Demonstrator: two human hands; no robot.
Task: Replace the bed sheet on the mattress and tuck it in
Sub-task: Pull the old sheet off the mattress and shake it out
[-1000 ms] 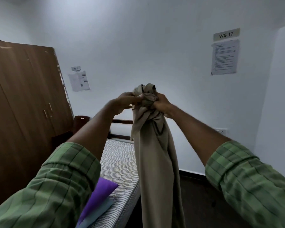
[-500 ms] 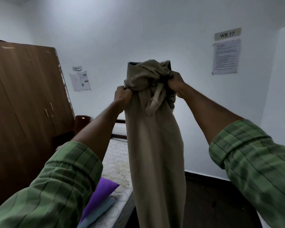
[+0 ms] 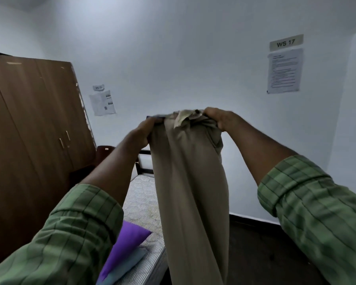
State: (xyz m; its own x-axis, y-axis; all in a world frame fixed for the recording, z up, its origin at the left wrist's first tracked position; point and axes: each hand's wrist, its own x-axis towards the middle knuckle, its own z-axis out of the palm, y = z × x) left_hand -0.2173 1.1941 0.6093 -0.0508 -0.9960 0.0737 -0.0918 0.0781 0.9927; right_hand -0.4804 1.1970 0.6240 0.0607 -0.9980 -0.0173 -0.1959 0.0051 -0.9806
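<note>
Both hands gripped the bunched top of a long beige cloth bed sheet point(image 3: 190, 182), the left hand point(image 3: 147, 130) and right hand point(image 3: 219, 119) with fingers curled into the fabric. The sheet hung above the bare striped quilted mattress point(image 3: 141, 204), where a purple pillow point(image 3: 124, 243) lay.

The mattress point(image 3: 141, 195) lay bare on its dark bed frame point(image 3: 142, 163), a quilted top with a hexagon pattern and a striped side panel running along the edge nearest the dark floor point(image 3: 261, 254). On the near end of it sat a purple pillow point(image 3: 124, 247) — one corner pointing out toward the mattress's edge — and just under that pillow lay a folded pale-blue cloth point(image 3: 121, 268), resting flat on the ticking. The frame's head rail stood against the white wall.
</note>
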